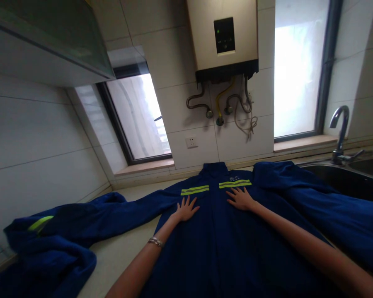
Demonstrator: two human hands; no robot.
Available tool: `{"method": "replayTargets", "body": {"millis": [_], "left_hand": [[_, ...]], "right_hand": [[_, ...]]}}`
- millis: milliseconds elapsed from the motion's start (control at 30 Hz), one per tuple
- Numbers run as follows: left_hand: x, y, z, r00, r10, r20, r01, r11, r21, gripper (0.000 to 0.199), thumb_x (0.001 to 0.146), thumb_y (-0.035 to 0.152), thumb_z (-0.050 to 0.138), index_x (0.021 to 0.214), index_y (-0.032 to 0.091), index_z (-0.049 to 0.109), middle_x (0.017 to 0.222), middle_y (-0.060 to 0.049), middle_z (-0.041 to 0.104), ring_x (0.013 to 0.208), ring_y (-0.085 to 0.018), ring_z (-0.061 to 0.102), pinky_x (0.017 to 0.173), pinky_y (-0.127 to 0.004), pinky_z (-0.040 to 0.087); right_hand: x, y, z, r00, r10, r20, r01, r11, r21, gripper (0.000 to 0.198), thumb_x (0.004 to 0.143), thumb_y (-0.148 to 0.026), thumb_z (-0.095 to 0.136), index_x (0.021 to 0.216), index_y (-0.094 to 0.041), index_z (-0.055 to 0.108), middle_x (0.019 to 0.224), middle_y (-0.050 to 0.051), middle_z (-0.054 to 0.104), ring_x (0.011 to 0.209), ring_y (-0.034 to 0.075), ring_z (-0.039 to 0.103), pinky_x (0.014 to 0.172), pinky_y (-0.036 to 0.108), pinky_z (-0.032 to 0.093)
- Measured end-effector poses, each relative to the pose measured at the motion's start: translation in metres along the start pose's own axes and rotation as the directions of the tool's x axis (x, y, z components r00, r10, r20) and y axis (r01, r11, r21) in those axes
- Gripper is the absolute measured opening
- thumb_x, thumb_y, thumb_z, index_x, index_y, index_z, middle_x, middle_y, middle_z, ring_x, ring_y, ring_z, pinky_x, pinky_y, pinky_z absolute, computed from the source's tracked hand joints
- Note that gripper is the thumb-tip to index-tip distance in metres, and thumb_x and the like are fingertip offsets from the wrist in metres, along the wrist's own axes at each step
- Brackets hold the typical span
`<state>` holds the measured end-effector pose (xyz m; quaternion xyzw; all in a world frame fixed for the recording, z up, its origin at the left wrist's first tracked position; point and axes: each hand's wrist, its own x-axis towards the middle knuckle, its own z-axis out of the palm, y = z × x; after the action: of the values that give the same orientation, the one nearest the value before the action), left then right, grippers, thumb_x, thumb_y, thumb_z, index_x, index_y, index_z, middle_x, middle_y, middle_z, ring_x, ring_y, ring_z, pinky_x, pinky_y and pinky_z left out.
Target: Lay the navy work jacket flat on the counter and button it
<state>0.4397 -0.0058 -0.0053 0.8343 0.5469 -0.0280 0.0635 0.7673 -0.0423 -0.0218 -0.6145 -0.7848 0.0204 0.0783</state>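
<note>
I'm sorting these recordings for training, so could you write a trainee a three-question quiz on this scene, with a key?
1. Multiple choice: which wrist wears the bracelet?
a) the right
b) the left
c) both

2. True or false: the left hand and the right hand both rest with fingers spread on the blue garment.

3. Fill in the blank: the wall-mounted unit hangs between two ____.

Key:
1. b
2. True
3. windows
</note>
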Motion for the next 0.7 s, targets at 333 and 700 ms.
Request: {"method": "replayTargets", "body": {"millis": [333, 700], "left_hand": [[0.002, -0.007, 0.016, 0.993, -0.016, -0.113, 0.015, 1.000, -0.016, 0.063, 0.087, 0.061, 0.021, 0.144, 0.034, 0.018, 0.152, -0.008, 0.013, 0.138, -0.037, 0.006, 0.103, -0.064, 0.010], [0.001, -0.011, 0.019, 0.985, -0.009, -0.174, -0.003, 0.998, -0.066, 0.060, 0.087, 0.061, 0.025, 0.141, 0.035, 0.027, 0.150, -0.006, 0.021, 0.137, -0.036, 0.011, 0.104, -0.063, 0.013]], "right_hand": [[-0.001, -0.001, 0.004, 0.997, 0.015, -0.080, -0.017, 1.000, -0.023, 0.064, 0.088, -0.061, 0.025, 0.141, -0.028, 0.032, 0.146, 0.011, 0.030, 0.129, 0.035, 0.028, 0.103, 0.055, 0.014], [0.048, 0.025, -0.020, 0.996, 0.079, -0.045, -0.069, 0.977, 0.201, 0.051, 0.086, -0.053, 0.041, 0.120, -0.019, 0.059, 0.117, 0.014, 0.060, 0.106, 0.030, 0.055, 0.093, 0.045, 0.037]]}}
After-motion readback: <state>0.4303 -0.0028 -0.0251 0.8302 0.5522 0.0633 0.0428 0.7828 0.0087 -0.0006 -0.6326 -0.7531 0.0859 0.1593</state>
